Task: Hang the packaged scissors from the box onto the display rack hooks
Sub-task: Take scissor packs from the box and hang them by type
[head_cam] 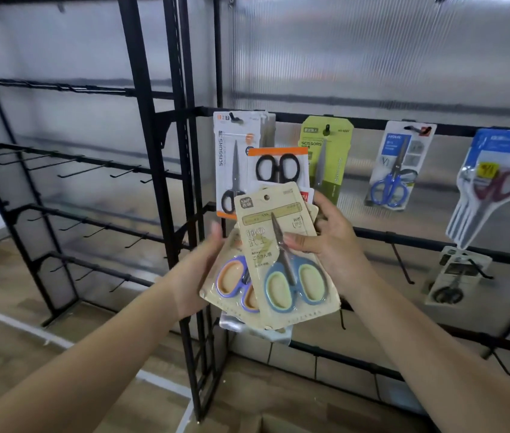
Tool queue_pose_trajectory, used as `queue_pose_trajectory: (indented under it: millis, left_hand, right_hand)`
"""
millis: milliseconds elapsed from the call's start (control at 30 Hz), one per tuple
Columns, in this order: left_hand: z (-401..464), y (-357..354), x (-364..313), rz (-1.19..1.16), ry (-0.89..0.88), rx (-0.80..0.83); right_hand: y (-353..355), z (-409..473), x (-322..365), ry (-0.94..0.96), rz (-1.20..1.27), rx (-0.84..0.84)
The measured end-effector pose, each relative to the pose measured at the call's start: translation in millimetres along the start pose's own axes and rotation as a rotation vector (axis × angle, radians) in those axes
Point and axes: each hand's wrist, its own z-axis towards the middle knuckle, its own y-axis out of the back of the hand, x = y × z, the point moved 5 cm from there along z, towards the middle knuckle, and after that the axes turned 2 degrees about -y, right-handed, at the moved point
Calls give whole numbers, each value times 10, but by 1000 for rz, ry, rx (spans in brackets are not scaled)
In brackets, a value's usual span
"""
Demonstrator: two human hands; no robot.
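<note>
Scissor packs (282, 254), fanned before the display rack (372, 123): my right hand (332, 242) pinches the front beige card at mid-height, my left hand (199, 276) cups the stack behind. Light, stiff, slick cards, I judge; best pinched below the hang hole (267, 197).

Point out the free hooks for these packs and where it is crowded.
Free: the bare hook on the second rail, right of the right hand, and the left rack's hooks. Crowded: the top rail, every hook there carrying packs.
</note>
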Motion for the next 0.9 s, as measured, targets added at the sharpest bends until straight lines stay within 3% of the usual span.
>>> queue_pose_trajectory:
  millis: [100,267,400,467,567,733,900]
  left_hand:
    - [-62,-145,61,-47,52,164]
    - [-27,-155,1,-21,-81,115]
    - [26,-120,-18,-24,-174,76]
    - [74,-96,-18,-27,-207,40]
    - [177,-114,-7,-44,-259,19]
    - [398,-321,64,-34,-234,75]
    - [626,-496,147,-63,-220,124]
  right_hand:
    - [-89,-8,69,88,-11,23]
    - [-70,-27,71,159,46,-63]
    - [7,-122,48,103,-297,-226]
    - [51,-203,-1,29,-381,-210]
    - [122,-292,-107,6,-305,-168]
    - [411,-390,-198,70,-101,-330]
    - [865,-642,-148,208,-76,-486]
